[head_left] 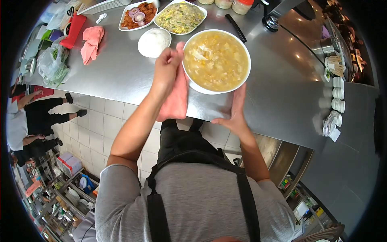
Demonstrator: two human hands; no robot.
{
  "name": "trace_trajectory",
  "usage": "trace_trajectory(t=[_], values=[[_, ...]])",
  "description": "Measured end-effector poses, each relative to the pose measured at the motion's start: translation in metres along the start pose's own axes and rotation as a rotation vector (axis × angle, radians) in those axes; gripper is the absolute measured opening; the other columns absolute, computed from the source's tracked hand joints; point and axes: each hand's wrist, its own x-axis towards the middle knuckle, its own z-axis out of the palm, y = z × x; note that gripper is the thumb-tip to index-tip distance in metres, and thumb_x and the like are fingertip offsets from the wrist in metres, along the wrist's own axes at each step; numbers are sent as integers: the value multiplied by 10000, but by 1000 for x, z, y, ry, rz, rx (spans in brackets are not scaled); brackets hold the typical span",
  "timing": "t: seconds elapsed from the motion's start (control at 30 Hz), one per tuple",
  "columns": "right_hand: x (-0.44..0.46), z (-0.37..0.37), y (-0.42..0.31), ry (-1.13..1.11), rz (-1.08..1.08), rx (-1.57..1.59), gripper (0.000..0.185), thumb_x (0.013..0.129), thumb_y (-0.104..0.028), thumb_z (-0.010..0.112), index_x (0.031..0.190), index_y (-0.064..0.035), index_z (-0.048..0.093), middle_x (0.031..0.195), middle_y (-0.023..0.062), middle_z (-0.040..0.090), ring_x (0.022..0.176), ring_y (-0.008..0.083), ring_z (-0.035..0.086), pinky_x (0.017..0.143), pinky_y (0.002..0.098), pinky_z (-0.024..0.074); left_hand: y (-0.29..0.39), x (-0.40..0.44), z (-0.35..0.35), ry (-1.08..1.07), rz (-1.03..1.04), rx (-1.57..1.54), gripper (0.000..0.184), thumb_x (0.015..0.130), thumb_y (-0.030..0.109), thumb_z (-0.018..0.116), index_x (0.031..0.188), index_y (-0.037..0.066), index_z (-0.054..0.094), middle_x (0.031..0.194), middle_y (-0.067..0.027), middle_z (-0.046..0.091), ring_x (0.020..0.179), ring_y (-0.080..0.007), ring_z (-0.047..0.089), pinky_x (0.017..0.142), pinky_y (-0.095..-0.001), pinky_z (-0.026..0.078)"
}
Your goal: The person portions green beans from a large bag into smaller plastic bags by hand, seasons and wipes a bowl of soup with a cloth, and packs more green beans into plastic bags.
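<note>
A large white bowl point(248, 66) of thick yellow soup point(215, 60) with egg shreds rests near the counter's front edge. At the bowl's left side, my left hand point(166, 66) is closed on a pink cloth point(176, 99), which hangs down toward the edge and lies against the bowl. My right hand point(236, 115) is at the bowl's lower right, fingers stretched up along its side and thumb spread out. Its fingertips are partly hidden by the bowl. Just behind my left hand stands a bowl of white rice point(155, 41).
Behind are a plate of fried rice point(180, 17), a dish of red-sauced pieces with onion rings point(138, 16) and a black marker-like stick point(236, 27). Another pink cloth point(92, 42) lies left. Stacked white saucers point(338, 93) line the right edge. People point(30, 117) stand left.
</note>
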Motion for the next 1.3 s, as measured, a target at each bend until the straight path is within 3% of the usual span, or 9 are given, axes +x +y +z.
trace_trajectory(t=[0.07,0.3,0.47,0.57,0.63,0.73,0.8,0.93,1.3], values=[[-10,15,-17,-4,247,235,1497,548,-382,912,1468,-51,-221,1565,183,-145,1458,300,-69,1173,409,40,3,25,7,-2,88,49,145,947,100,584,819,40,553,762,8,546,679,-59,458,604,-214,382],[-9,52,-4,-110,-10,39,1430,683,-435,822,1377,22,-342,1486,256,-330,1410,311,-259,1156,427,-52,14,65,29,-245,-48,-156,146,967,134,551,946,-11,553,934,-80,632,798,-135,607,690,-263,523],[-6,63,-4,-55,-14,183,1358,753,-439,767,1369,21,-352,1474,248,-357,1389,304,-305,1152,434,-65,-6,16,45,160,36,-447,164,972,191,554,917,50,489,760,-38,580,628,-98,547,519,-240,470],[-10,59,3,-62,-44,159,1295,793,-425,730,1382,22,-333,1483,245,-343,1393,299,-295,1153,426,-64,-31,-50,44,93,27,-523,180,982,207,535,895,81,440,711,-6,501,579,-105,484,466,-236,397],[-13,56,0,-95,-11,146,1219,836,-373,695,1396,22,-312,1491,237,-333,1412,296,-251,1161,423,-28,-58,-86,47,-7,118,-210,162,962,176,544,884,72,448,757,-22,494,665,-129,495,534,-263,401],[-22,58,-8,88,26,442,1005,888,-160,626,1472,9,-174,1561,200,-17,1453,292,70,1163,412,109,-77,-102,36,-423,316,366,118,817,61,605,880,45,507,866,-83,514,825,-218,523,697,-350,433],[-23,54,-21,266,-21,600,852,911,-54,561,1505,-22,-49,1528,154,138,1414,251,189,1150,388,166,-68,-96,25,-625,916,707,213,704,34,630,903,46,554,911,-111,523,852,-288,524,752,-391,436],[-37,37,7,449,200,429,598,967,-16,477,1470,-65,158,1367,145,394,1208,224,489,1043,357,383,-34,-84,-51,-796,969,977,279,650,84,663,913,51,578,964,-111,535,922,-308,515,817,-405,426],[45,18,30,477,483,629,231,993,-40,334,1212,33,323,1052,251,586,796,355,698,647,426,634,15,35,-218,108,862,1244,193,669,136,613,812,34,532,859,-144,535,868,-350,495,792,-458,399]])
